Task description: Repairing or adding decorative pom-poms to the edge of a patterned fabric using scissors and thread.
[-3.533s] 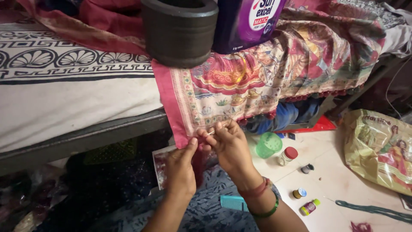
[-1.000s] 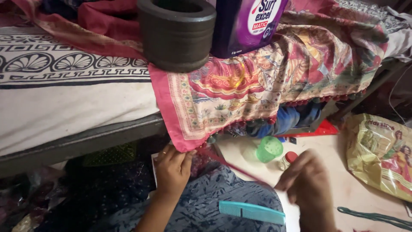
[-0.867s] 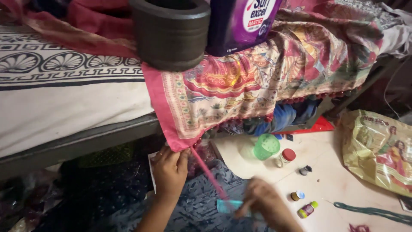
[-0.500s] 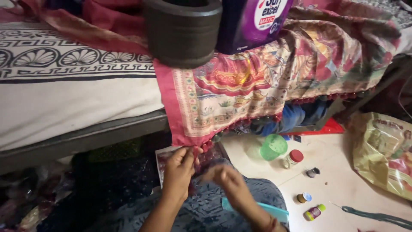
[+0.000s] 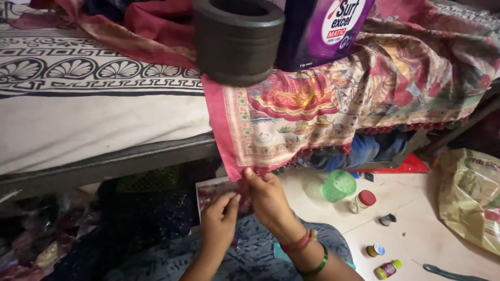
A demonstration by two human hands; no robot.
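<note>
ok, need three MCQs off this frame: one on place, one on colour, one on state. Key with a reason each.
1. Where does the dark ring weight sit?
A. on the floor
B. on the patterned cloth at the bed edge
C. in the person's lap

2. What colour is the lid of the small jar on the floor?
A. red
B. blue
C. white

3. What is the right hand doing?
A. resting flat on the floor
B. holding the green cup
C. pinching the cloth's lower corner

Key:
1 B: the weight stands on the cloth where it drapes over the bed.
2 A: the jar's cap is red.
3 C: its fingers close on the corner, with the left hand just below.
</note>
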